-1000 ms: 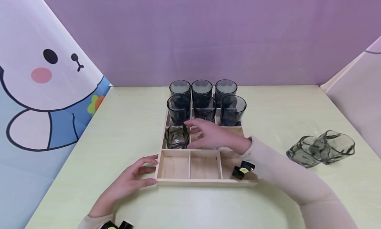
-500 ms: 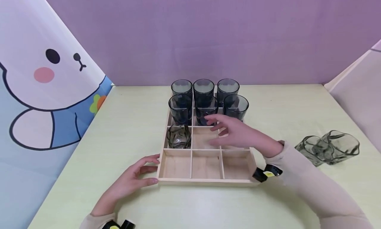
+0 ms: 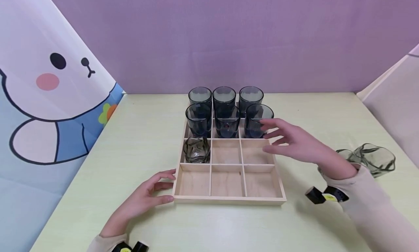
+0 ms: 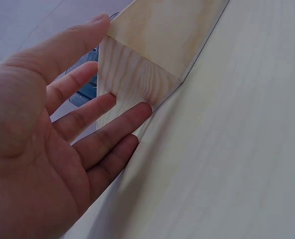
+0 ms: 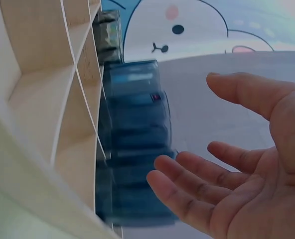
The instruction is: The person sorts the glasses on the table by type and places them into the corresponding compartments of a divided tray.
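Observation:
A wooden divided tray lies in the middle of the table in the head view. Several dark blue-grey glasses stand in its two far rows. One wavy greenish glass sits in the left compartment of the row nearer me. My left hand touches the tray's left side with its fingertips; the left wrist view shows its fingers spread against the wood. Over the tray's right side hovers my right hand, fingers loosely spread and holding nothing, just in front of the right dark glass.
Two more wavy greenish glasses are on the table at the right, partly behind the right forearm. A purple backdrop rises behind the table, with a cartoon-print cloth on the left.
My right hand has moved rightward from beside the wavy glass in the tray, across the middle compartments to the tray's right side. The left hand stays at the tray's left side.

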The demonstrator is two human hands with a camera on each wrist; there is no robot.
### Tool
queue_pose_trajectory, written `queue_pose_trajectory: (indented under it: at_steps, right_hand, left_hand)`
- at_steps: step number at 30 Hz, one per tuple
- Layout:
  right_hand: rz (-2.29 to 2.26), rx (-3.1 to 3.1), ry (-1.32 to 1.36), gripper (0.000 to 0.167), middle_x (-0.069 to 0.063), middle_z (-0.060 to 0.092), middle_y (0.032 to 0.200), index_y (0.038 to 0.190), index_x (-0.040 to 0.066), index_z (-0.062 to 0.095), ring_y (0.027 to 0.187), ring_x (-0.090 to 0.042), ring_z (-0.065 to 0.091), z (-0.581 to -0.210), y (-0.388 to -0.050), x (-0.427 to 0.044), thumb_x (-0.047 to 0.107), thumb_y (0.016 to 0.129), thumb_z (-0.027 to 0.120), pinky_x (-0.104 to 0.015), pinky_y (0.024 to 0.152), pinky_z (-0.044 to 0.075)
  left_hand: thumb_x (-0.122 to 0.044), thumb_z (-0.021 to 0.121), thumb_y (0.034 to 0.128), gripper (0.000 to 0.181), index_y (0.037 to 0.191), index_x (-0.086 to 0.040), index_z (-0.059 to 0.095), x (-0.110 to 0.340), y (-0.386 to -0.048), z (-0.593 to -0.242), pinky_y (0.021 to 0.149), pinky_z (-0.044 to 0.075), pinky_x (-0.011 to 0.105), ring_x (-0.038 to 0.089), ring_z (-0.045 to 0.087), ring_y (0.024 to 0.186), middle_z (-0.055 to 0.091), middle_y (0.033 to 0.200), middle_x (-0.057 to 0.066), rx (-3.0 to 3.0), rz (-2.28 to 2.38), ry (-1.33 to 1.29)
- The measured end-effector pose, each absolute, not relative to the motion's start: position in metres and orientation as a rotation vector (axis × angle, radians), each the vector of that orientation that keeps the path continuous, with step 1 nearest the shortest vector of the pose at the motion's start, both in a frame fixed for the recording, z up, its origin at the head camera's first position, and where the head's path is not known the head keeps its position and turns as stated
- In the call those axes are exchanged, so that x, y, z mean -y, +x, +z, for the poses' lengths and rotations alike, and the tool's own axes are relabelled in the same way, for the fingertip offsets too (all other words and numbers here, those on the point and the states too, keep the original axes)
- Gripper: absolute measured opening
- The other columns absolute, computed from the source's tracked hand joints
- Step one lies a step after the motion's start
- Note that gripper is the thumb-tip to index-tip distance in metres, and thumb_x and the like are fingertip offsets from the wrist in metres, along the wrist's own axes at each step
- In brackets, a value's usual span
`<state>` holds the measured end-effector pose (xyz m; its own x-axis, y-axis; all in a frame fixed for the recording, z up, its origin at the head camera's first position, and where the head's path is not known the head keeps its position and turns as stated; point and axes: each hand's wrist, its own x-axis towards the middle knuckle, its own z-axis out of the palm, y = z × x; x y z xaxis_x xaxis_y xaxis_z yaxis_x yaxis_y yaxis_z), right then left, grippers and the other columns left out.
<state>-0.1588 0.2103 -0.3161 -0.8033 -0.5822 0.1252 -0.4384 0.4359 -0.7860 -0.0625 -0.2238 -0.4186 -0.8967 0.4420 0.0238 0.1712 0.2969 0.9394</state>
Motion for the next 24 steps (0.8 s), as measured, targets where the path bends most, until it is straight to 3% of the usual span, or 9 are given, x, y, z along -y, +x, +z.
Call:
queue_pose_trajectory:
  at_steps: [5,12,17,24]
  right_hand:
    - [-1.296,-2.568,-0.897,0.067,-0.022,0.054,0.134,0.147,-0.002,0.038,0.114,-0.033,0.060,-0.317,-0.152,-0.233,0.003,0.090,0.073,-0.025,0.087,0.053]
    - [-1.314,-2.641,-0.887,0.070,-0.006,0.055,0.132,0.149,0.005,0.038,0.109,-0.001,0.058,-0.326,-0.147,-0.271,-0.003,0.088,0.072,-0.014,0.085,0.049]
    - [-1.366,-2.656,-0.869,0.074,0.010,0.053,0.133,0.150,0.008,0.038,0.111,0.002,0.057,-0.332,-0.143,-0.304,-0.011,0.086,0.070,-0.011,0.086,0.047]
    - [-1.369,-2.689,-0.825,0.079,0.013,0.053,0.135,0.150,0.011,0.038,0.113,0.004,0.055,-0.343,-0.139,-0.340,-0.016,0.083,0.069,-0.011,0.084,0.047]
  left_hand:
    - [-0.007,0.075,0.0880,0.046,0.128,-0.005,0.053,0.225,-0.063,-0.420,0.093,0.051,0.031,0.044,0.058,0.117,0.036,0.151,0.028,-2.314,1.646,0.563]
    - [-0.006,0.074,0.0885,0.045,0.128,-0.004,0.052,0.225,-0.065,-0.422,0.094,0.051,0.032,0.047,0.057,0.117,0.034,0.152,0.030,-2.298,1.648,0.570]
    - [-0.007,0.074,0.0882,0.046,0.129,-0.003,0.052,0.225,-0.066,-0.422,0.093,0.051,0.031,0.047,0.057,0.118,0.033,0.152,0.030,-2.293,1.641,0.559]
    - [-0.006,0.074,0.0883,0.046,0.128,-0.002,0.051,0.226,-0.066,-0.422,0.092,0.052,0.031,0.049,0.056,0.117,0.032,0.152,0.031,-2.291,1.638,0.564]
